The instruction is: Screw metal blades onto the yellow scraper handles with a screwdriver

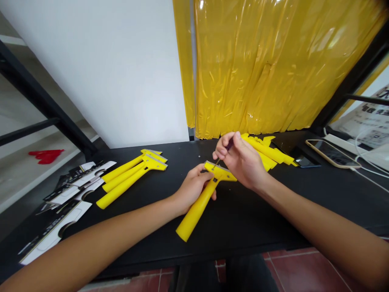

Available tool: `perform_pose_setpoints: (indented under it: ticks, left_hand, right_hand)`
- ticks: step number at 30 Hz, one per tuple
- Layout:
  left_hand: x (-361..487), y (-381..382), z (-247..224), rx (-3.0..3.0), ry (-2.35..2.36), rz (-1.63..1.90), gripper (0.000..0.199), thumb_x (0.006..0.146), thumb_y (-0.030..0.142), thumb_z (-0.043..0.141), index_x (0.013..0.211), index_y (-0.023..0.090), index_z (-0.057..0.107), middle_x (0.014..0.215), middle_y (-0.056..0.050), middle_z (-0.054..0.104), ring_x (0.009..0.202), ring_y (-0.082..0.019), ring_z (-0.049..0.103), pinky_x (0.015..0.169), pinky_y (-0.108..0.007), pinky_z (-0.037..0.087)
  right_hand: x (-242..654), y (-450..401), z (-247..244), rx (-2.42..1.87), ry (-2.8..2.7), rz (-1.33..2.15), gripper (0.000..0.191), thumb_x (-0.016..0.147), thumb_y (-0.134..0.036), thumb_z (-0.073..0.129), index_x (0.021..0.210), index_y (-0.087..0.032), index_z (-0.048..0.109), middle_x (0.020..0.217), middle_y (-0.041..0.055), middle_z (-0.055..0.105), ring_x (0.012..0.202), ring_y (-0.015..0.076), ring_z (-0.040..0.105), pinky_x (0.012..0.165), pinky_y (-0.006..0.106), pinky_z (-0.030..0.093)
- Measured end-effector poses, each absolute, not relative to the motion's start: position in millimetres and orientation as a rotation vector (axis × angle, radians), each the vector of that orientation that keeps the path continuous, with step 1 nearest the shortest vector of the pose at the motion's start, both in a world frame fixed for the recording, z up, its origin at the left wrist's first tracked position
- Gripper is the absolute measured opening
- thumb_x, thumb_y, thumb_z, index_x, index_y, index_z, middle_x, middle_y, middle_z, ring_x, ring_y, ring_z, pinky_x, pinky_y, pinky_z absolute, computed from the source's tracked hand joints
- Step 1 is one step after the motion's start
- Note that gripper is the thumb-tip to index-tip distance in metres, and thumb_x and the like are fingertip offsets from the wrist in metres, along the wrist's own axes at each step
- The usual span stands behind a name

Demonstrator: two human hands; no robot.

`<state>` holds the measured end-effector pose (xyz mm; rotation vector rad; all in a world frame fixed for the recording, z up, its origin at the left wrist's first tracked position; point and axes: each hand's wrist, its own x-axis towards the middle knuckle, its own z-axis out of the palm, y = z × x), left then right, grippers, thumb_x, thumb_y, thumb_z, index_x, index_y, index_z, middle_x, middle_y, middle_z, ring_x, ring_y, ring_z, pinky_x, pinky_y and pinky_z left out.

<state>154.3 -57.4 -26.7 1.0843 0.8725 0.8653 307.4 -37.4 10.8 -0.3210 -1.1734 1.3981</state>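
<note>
My left hand (pixel 193 188) grips a yellow plastic-handled scraper (pixel 197 209) near its head, with the handle slanting down towards me. My right hand (pixel 240 160) pinches a small dark-handled screwdriver (pixel 216 163), and its thin metal shaft reaches down to the scraper's metal-edged head. To the left lie several matching yellow scrapers (pixel 127 178) in a loose group, next to several black-and-white card packaging sleeves (pixel 54 231). Behind my right hand, another heap of yellow scrapers (pixel 267 152) is partly hidden by that hand.
The black worktable (pixel 182 156) has a gold-framed smartphone (pixel 332 153) and a dark phone (pixel 305 162) at the right, with white cables and a power strip (pixel 343 144) behind. Yellow plastic sheeting (pixel 258 69) hangs behind the table. A black metal frame (pixel 39 97) stands at the left.
</note>
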Motion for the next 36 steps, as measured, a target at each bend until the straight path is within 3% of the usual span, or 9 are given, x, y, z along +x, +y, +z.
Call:
perform_pose_setpoints:
  ticks: [7,13,16,18,20,22,25,29,36]
  left_hand:
    - [149,-46,-26,1.154,0.896,0.830,0.008,0.088,0.024,0.056,0.093,0.018,0.056,0.079,0.000,0.065,0.044,-0.012,0.060,0.046,-0.024,0.041]
    - [139,-38,-1,1.367,0.956,0.826,0.014,0.090,0.028,0.061,0.098,0.017,0.061,0.067,0.001,0.063,0.044,-0.011,0.058,0.048,-0.024,0.042]
    - [126,-33,23,1.901,0.979,0.984,0.022,0.092,0.034,0.062,0.106,0.017,0.065,0.087,-0.005,0.073,0.052,-0.012,0.061,0.051,-0.026,0.043]
    - [118,-29,30,2.395,1.108,1.175,0.020,0.094,0.032,0.062,0.108,0.019,0.069,0.097,-0.006,0.075,0.066,-0.014,0.066,0.060,-0.027,0.045]
    - [113,-23,25,2.878,1.060,1.184,0.023,0.098,0.027,0.056,0.117,0.023,0.069,0.108,-0.008,0.075,0.083,-0.017,0.068,0.071,-0.030,0.045]
    - [111,-17,10,3.188,0.909,0.969,0.027,0.100,0.022,0.052,0.121,0.025,0.068,0.113,-0.008,0.074,0.086,-0.017,0.067,0.076,-0.033,0.043]
    - [110,-11,-17,3.311,0.838,0.747,0.034,0.102,0.017,0.044,0.125,0.031,0.065,0.120,-0.008,0.072,0.087,-0.018,0.065,0.083,-0.036,0.040]
    - [109,-10,-35,3.115,0.891,0.719,0.035,0.103,0.019,0.040,0.124,0.031,0.066,0.126,-0.010,0.068,0.096,-0.021,0.063,0.091,-0.042,0.037]
    - [110,-14,-38,3.132,0.960,0.676,0.030,0.104,0.020,0.040,0.123,0.023,0.063,0.118,-0.013,0.069,0.096,-0.024,0.064,0.088,-0.041,0.037]
  right_hand:
    - [314,-33,18,-0.309,-1.120,1.425,0.033,0.098,-0.049,0.053,0.082,-0.022,0.060,0.070,-0.0023,0.035,0.063,0.0137,0.037,0.071,0.032,0.048]
    - [336,-25,30,-0.382,-1.103,1.185,0.028,0.091,-0.048,0.062,0.078,-0.023,0.059,0.063,-0.0050,0.026,0.054,0.0122,0.030,0.055,0.027,0.040]
    - [352,-15,30,-0.476,-1.186,1.021,0.028,0.089,-0.047,0.065,0.078,-0.022,0.062,0.064,-0.0040,0.036,0.050,0.0096,0.027,0.046,0.025,0.030]
    - [359,-9,27,-0.593,-1.341,0.917,0.028,0.089,-0.050,0.065,0.085,-0.022,0.066,0.072,-0.0016,0.051,0.048,0.0081,0.030,0.045,0.025,0.030]
    - [363,-5,22,-0.739,-1.620,0.781,0.031,0.088,-0.051,0.067,0.102,-0.024,0.069,0.095,0.0031,0.065,0.057,0.0102,0.047,0.052,0.027,0.041]
    - [363,-3,16,-0.855,-1.938,0.624,0.050,0.083,-0.052,0.074,0.125,-0.027,0.065,0.125,0.0072,0.066,0.089,0.0197,0.065,0.075,0.034,0.053]
    - [360,-1,4,-0.934,-2.271,0.522,0.080,0.075,-0.054,0.079,0.145,-0.028,0.051,0.148,0.0106,0.055,0.129,0.0319,0.056,0.106,0.048,0.045]
    - [357,-1,-7,-1.012,-2.469,0.566,0.093,0.073,-0.062,0.078,0.151,-0.023,0.045,0.148,0.0155,0.054,0.133,0.0355,0.054,0.109,0.052,0.043]
    - [359,0,-11,-1.051,-2.496,0.497,0.101,0.070,-0.061,0.080,0.154,-0.023,0.039,0.151,0.0157,0.051,0.136,0.0367,0.051,0.109,0.051,0.044]
